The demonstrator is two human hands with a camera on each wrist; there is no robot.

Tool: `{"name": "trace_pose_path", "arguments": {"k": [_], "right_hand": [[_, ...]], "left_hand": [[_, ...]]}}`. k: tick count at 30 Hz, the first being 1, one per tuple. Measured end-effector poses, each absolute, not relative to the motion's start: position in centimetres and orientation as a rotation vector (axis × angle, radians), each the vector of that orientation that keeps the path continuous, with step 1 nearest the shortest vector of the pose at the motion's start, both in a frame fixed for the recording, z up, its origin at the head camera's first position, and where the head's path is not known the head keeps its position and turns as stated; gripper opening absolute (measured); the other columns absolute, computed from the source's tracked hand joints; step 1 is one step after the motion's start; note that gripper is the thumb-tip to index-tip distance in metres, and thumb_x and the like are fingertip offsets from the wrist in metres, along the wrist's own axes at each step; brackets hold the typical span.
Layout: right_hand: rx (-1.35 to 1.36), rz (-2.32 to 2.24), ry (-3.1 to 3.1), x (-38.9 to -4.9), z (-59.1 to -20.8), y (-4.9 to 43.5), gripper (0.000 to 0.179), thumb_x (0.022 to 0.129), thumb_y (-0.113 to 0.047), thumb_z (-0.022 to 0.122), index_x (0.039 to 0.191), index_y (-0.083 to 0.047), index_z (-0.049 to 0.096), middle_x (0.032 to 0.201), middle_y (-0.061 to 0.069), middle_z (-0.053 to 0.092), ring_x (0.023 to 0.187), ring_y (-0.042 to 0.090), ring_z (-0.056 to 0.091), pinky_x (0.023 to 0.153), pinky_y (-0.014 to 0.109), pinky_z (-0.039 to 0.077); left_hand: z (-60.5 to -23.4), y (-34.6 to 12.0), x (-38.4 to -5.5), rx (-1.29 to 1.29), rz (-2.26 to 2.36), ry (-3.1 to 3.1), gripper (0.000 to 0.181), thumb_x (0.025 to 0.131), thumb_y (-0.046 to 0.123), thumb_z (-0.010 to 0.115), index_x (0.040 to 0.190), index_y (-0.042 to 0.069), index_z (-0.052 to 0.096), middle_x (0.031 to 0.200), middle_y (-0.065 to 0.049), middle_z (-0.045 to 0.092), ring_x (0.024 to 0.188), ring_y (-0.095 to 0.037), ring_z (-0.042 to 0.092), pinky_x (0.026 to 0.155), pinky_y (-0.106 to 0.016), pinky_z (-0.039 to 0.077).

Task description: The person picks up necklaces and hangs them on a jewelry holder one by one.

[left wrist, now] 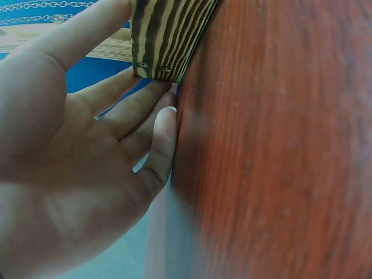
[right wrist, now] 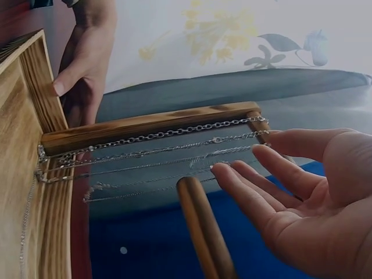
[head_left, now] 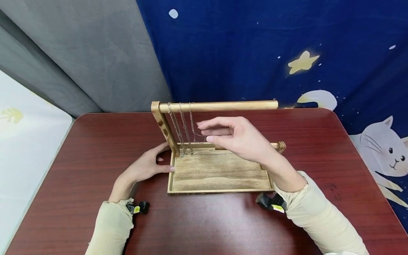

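A wooden jewelry stand has an upright post [head_left: 167, 131], a round bar [head_left: 229, 105] and a shallow tray base [head_left: 220, 171]. Several thin silver necklaces [head_left: 183, 122] hang from the bar near the post, pendants low by the tray's back left corner. My left hand [head_left: 144, 165] rests against the tray's left side, thumb on the rim, other fingers reaching behind near the post. Under the bar, my right hand [head_left: 243, 140] is beside the rightmost necklace [head_left: 192, 122], fingertips right at its lower loop. In the right wrist view, the right fingers [right wrist: 235, 189] are spread apart beside the chains.
The stand sits on a dark red wooden table [head_left: 216, 223]. Behind it hang a grey curtain [head_left: 105, 46] and a blue curtain [head_left: 223, 46] with stars. A small notched piece of wood [head_left: 280, 146] shows at the tray's back right corner.
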State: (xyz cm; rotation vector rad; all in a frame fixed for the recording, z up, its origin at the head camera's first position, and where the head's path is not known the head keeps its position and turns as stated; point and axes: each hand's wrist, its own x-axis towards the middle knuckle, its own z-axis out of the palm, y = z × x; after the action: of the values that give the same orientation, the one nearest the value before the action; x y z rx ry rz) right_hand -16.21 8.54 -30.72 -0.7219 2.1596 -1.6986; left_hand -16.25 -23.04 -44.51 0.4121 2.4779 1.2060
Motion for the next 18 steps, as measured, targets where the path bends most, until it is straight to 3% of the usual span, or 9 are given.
{"name": "trace_pose_path", "arguments": {"k": [11, 18], "right_hand": [[-0.650, -1.562, 2.249, -16.3, -31.7, 9.2, 0.025, 0.094, -0.012, 0.068, 0.117, -0.019, 0.073, 0.111, -0.006, 0.073, 0.096, 0.011, 0.071, 0.079, 0.033, 0.057], [-0.707, -1.596, 2.228, -15.9, -32.0, 9.8, 0.025, 0.094, -0.014, 0.070, 0.119, -0.017, 0.072, 0.113, -0.005, 0.072, 0.098, 0.013, 0.071, 0.082, 0.033, 0.057]], "left_hand": [[-44.7, -23.2, -16.2, 0.415, 1.209, 2.480, 0.092, 0.085, 0.026, 0.081, 0.156, 0.005, 0.027, 0.156, -0.014, 0.036, 0.122, -0.033, 0.051, 0.098, -0.048, 0.045], [-44.7, -23.2, -16.3, 0.424, 1.211, 2.477, 0.092, 0.085, 0.025, 0.081, 0.156, 0.005, 0.027, 0.156, -0.015, 0.035, 0.124, -0.034, 0.051, 0.098, -0.048, 0.044]]}}
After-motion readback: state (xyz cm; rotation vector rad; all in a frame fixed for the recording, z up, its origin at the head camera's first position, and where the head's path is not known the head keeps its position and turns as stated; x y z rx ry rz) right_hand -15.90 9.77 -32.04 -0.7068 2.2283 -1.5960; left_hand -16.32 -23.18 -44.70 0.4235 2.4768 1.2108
